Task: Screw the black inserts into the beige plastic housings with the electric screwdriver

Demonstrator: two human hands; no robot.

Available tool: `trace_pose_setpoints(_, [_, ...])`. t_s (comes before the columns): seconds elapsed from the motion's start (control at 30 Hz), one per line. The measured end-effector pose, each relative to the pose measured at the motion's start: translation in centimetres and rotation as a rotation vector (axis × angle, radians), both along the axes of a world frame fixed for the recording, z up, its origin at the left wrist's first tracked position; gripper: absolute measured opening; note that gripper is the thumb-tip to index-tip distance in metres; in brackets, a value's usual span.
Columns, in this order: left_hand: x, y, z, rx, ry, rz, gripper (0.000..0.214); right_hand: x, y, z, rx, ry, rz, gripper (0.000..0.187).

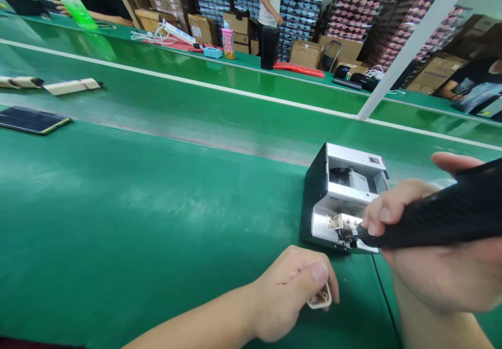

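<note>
My right hand (pixel 443 265) is wrapped round a black electric screwdriver (pixel 439 213), which points left. The tool's tip reaches the front of a silver and black screw feeder (pixel 351 153) and overlaps its metal outlet; I cannot tell whether they touch. Lower down, my left hand (pixel 296 291) is closed, thumb pressed on a small beige plastic part (pixel 321 299). Most of that part is hidden by the fingers. The left hand is just in front of the feeder, above the green table (pixel 176 234).
A black cable (pixel 382 291) runs from the feeder towards me. At far left lie a dark panel (pixel 35 120) and beige pieces (pixel 72 86). A white post (pixel 415 51) rises behind the feeder. Across the belt are a green bottle (pixel 76 7), a pink cup (pixel 228 42) and several people.
</note>
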State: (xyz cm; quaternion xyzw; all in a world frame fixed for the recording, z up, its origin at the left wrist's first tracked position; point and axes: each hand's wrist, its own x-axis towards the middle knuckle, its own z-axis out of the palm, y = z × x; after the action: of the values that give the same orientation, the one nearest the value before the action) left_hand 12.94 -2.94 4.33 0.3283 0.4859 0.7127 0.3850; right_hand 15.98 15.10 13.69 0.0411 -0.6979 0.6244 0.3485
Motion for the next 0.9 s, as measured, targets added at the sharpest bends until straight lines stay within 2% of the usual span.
trace_pose_setpoints(0.17, [-0.2,0.0,-0.1,-0.018,0.011,-0.002,0.068,0.3,0.4,0.0,0.026,0.012,0.042,0.060])
trace_pose_setpoints(0.33, [-0.3,0.0,0.0,-0.031,0.011,-0.008,0.067,0.1,0.1,0.4,-0.047,0.003,0.020,0.060])
trace_pose_setpoints(0.47, [-0.3,0.0,0.1,-0.029,0.010,-0.008,0.066,-0.2,-0.1,0.4,0.018,0.003,-0.024,0.062])
trace_pose_setpoints(0.57, [-0.2,0.0,0.1,-0.034,-0.007,-0.006,0.067,-0.5,-0.3,0.4,0.049,0.007,-0.034,0.066])
trace_pose_setpoints(0.77, [-0.2,0.0,0.2,-0.040,-0.006,-0.005,0.068,-0.9,-1.0,1.3,-0.144,-0.072,-0.137,0.090])
trace_pose_setpoints(0.9, [-0.3,-0.1,0.3,-0.032,0.033,-0.003,0.068,-0.6,-0.7,0.9,-0.037,-0.056,-0.013,0.084])
